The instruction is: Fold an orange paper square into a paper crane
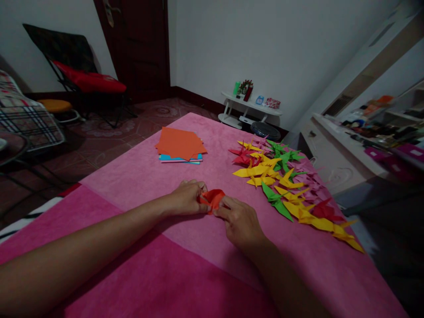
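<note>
Between my two hands, just above or on the pink tablecloth, is a small piece of orange-red origami paper (214, 198), partly folded. My left hand (188, 197) pinches its left side, and my right hand (239, 220) grips its right side, thumb and fingers closed. The fingers cover some of the folds. Beyond my left hand lies a stack of origami paper (180, 143), orange sheets fanned out on top with blue and pink ones below. To the right of my right hand, several folded paper cranes (261, 170) in yellow, green, red and pink are spread out.
The pink tablecloth (132, 251) covers the table under my hands. Past its far edge stands a low white shelf (251, 105) with small items. A folding chair (89, 81) with a red cushion is at the left, and a cluttered white dresser (347, 154) at the right.
</note>
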The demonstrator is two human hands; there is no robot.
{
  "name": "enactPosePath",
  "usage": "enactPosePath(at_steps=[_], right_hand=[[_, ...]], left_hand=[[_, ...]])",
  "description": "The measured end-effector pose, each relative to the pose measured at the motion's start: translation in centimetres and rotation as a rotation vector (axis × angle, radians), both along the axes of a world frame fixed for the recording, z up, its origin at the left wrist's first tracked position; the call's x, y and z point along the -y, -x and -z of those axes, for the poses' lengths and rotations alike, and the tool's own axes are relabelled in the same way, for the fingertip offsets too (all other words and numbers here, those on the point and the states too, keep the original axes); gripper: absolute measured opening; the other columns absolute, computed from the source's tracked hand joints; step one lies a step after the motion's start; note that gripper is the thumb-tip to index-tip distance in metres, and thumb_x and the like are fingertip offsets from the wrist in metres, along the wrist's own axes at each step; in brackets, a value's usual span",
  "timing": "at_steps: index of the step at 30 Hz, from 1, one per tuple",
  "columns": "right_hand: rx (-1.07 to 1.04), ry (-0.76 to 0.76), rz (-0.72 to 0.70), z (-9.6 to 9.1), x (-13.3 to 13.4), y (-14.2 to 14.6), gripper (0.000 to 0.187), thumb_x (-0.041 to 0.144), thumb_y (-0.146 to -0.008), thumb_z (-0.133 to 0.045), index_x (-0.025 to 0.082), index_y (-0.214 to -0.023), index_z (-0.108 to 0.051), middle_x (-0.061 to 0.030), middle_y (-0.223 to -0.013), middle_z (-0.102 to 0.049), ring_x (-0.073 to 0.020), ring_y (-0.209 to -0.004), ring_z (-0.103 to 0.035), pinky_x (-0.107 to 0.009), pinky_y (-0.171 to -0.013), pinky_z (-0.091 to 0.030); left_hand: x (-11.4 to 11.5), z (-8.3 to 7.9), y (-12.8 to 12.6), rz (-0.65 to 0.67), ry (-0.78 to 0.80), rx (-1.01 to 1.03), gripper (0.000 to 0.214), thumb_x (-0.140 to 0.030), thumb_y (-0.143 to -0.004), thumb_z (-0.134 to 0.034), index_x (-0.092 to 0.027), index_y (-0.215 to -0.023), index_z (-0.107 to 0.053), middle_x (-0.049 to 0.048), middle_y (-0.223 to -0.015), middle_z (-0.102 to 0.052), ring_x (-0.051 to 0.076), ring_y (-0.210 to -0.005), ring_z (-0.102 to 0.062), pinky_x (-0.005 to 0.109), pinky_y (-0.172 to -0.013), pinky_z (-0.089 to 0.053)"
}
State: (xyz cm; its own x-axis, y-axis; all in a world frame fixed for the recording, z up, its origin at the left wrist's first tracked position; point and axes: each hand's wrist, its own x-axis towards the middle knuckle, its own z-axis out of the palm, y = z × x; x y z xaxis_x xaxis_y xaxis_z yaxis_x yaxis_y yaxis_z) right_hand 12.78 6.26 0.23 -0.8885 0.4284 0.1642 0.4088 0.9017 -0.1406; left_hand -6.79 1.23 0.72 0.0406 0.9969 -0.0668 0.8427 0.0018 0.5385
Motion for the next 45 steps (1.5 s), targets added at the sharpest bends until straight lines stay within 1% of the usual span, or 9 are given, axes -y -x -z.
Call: enactPosePath(at_steps=[3,9,13,18,24,31,36,39,45], right_hand=[[-0.025,0.029,0.015,0.1,0.5,0.0,0.026,0.005,-0.079,-0.052,0.022,-0.088,-0.070,-0.0040,-0.084,-0.063,-0.0165,-0.077,-0.057,-0.026,-0.063,-0.038],[-0.183,0.290,0.064,0.5,0.5,0.5,0.014,0.015,-0.084,-0.057,0.021,-0.087,-0.069,-0.0028,-0.087,-0.066,-0.0143,-0.077,-0.060,-0.023,-0.070,-0.043],[-0.228,0.402,0.128,0.9,0.0,0.9,0.012,0.014,-0.081,-0.060,0.020,-0.079,-0.070,-0.0014,-0.083,-0.068,-0.0133,-0.074,-0.061,-0.023,-0.068,-0.043],[-0.249,0.482,0.176,0.9,-0.2,1.2,0.013,0.013,-0.078,-0.060,0.020,-0.075,-0.070,-0.0004,-0.078,-0.068,-0.0125,-0.068,-0.059,-0.022,-0.062,-0.041],[-0.242,0.497,0.258,0.9,-0.3,1.6,0.011,0.021,-0.078,-0.061,0.020,-0.071,-0.070,0.0002,-0.070,-0.066,-0.0123,-0.061,-0.056,-0.022,-0.056,-0.037],[-0.201,0.512,0.338,0.8,-0.3,1.9,0.009,0.025,-0.075,-0.063,0.021,-0.072,-0.070,-0.0004,-0.071,-0.069,-0.0125,-0.058,-0.055,-0.022,-0.052,-0.035],[-0.180,0.488,0.355,0.7,-0.1,2.0,0.006,0.023,-0.074,-0.063,0.023,-0.072,-0.068,0.0017,-0.069,-0.068,-0.0118,-0.057,-0.055,-0.022,-0.051,-0.033],[-0.174,0.451,0.353,0.7,0.1,2.0,0.003,0.022,-0.074,-0.065,0.023,-0.072,-0.067,0.0026,-0.069,-0.067,-0.0112,-0.056,-0.054,-0.022,-0.052,-0.033],[-0.198,0.457,0.335,0.9,0.2,2.0,0.002,0.021,-0.074,-0.065,0.023,-0.072,-0.064,0.0025,-0.070,-0.066,-0.0114,-0.058,-0.054,-0.022,-0.052,-0.034]], left_hand=[[0.1,0.0,-0.1,-0.009,-0.006,-0.001,0.033,-0.047,-0.070,-0.065,-0.017,-0.083,-0.060,0.0035,-0.083,-0.063,0.020,-0.079,-0.056,0.027,-0.068,-0.036],[0.0,0.0,0.1,-0.025,0.008,0.028,0.034,-0.046,-0.069,-0.066,-0.016,-0.085,-0.061,0.0033,-0.080,-0.063,0.019,-0.075,-0.055,0.027,-0.065,-0.037],[-0.5,1.0,1.1,-0.010,0.071,0.239,0.027,-0.040,-0.069,-0.065,-0.015,-0.079,-0.060,-0.0005,-0.071,-0.060,0.013,-0.064,-0.052,0.023,-0.057,-0.035],[-1.1,1.6,2.4,0.131,0.123,0.478,0.024,-0.037,-0.073,-0.062,-0.013,-0.068,-0.063,-0.0019,-0.067,-0.054,0.010,-0.063,-0.049,0.019,-0.056,-0.037],[-1.1,0.6,3.3,0.244,0.133,0.560,0.018,-0.029,-0.076,-0.062,-0.014,-0.070,-0.071,0.0026,-0.077,-0.063,0.013,-0.074,-0.055,0.023,-0.070,-0.043],[-1.0,0.4,4.3,0.293,0.156,0.561,0.010,-0.017,-0.068,-0.068,-0.017,-0.077,-0.074,0.0020,-0.087,-0.067,0.013,-0.076,-0.058,0.022,-0.073,-0.045],[-0.5,1.1,4.3,0.224,0.165,0.545,0.019,-0.015,-0.068,-0.064,-0.018,-0.084,-0.074,-0.0004,-0.073,-0.066,0.011,-0.066,-0.055,0.020,-0.064,-0.043],[-0.2,1.2,4.3,0.146,0.180,0.574,0.015,-0.017,-0.069,-0.064,-0.016,-0.080,-0.073,-0.0019,-0.065,-0.062,0.009,-0.057,-0.051,0.018,-0.056,-0.040],[0.8,0.7,4.0,0.003,0.056,0.495,0.012,-0.016,-0.068,-0.060,-0.014,-0.072,-0.071,-0.0002,-0.064,-0.065,0.009,-0.054,-0.052,0.018,-0.052,-0.038]])
